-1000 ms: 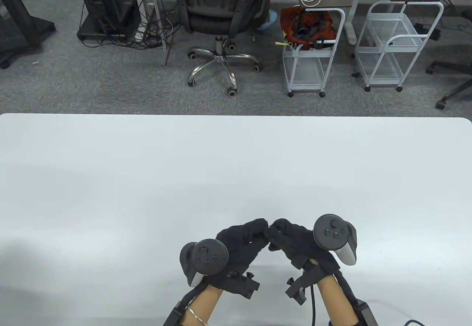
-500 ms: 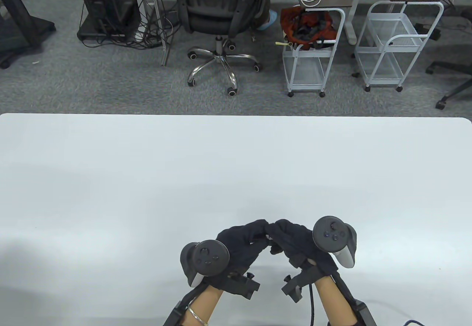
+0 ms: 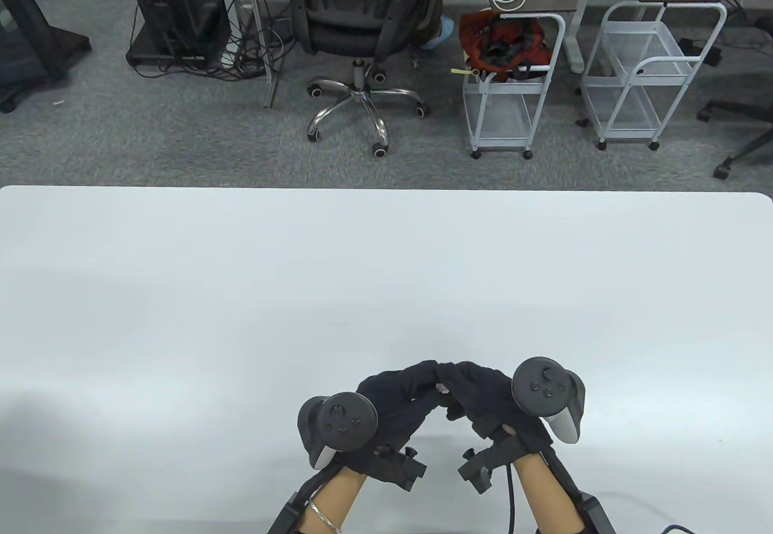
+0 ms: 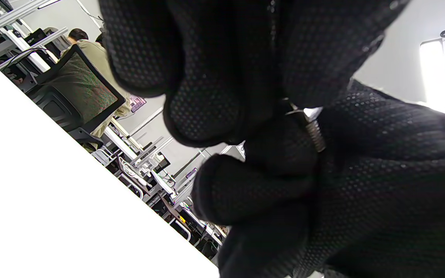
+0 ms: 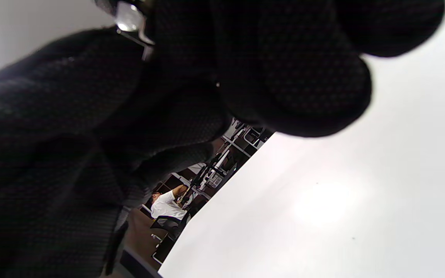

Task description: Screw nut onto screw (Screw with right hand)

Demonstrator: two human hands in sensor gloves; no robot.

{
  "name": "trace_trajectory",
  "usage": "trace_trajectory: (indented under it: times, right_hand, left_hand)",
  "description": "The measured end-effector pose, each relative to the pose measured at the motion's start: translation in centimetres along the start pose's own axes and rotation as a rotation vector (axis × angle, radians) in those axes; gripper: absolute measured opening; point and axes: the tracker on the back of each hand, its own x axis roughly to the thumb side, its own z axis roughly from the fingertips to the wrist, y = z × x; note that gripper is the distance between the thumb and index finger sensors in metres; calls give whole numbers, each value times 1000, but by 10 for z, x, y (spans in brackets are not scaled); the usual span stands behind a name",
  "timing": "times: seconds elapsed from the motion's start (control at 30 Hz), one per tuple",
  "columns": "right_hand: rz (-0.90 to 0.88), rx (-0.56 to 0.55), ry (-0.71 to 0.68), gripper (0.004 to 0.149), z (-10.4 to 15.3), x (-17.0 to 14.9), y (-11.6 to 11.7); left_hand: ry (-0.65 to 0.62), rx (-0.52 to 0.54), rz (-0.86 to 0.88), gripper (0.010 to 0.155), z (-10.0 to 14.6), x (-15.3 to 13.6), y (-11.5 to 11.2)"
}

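Since the earlier frame your right hand [image 3: 483, 392] has rolled slightly, fingers pinched at the nut [image 5: 129, 19] against your left hand [image 3: 395, 395] gripping the screw [image 4: 315, 131] near the counter's [image 3: 181, 292] near edge: threading under way, turns apparently left.

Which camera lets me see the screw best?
The left wrist view: the screw shows its ridged metal thread between the gloved fingers. The right wrist view gives only a shiny metal bit at the top edge, too blurred to name. In the table view, both hands hide it.
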Motion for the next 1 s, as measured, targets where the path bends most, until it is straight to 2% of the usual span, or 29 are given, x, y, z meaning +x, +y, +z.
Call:
trace_trajectory:
  times: [0.13,0.3,0.4,0.7,0.9,1.0]
  right_hand:
    - [28,19,5,48,-1,2,-1]
    - [254,15,5,47,-1,8,-2]
    - [424,92,11,46,-3,7,5]
    - [768,328,17,44,-7,-5,53]
    - [957,404,1,44,-6,-14,76]
    - [1032,395,-25,45,-4,-14,84]
  left_hand:
    - [-45,-22,-88,48,-1,0,2]
    - [-100,-70,-260,73,-3,-3,14]
    - [-81,-58,-266,80,-3,-8,23]
    - [-42,-17,-326,80,-3,-16,36]
    - [-36,-23,-330,78,-3,-16,36]
    - [-37,-26,-338,78,-3,-16,36]
